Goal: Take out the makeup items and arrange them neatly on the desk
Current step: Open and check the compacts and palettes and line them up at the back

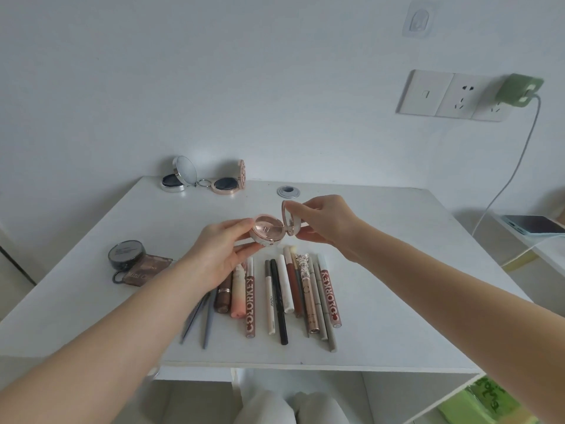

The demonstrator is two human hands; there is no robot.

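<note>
On the left of the white desk (397,240), a black round jar (126,254) is seen on a brown palette (146,270). The base of a pink compact (266,230), raised over a row of lip glosses and pencils (290,298), is gripped by the left hand (224,249). Its opened lid (289,217) is pinched by the right hand (324,220).

you hold a round rose-gold compact (268,230) above the worktop (397,240), lid hinged open and upright. below it a row of lip tubes, pencils and liners (284,296) lies side by side, roughly parallel, near the front edge. two open round compacts (203,180) sit at the back left, lids up. a dark round jar (126,254) rests on a brown palette (146,270) at left.
</note>
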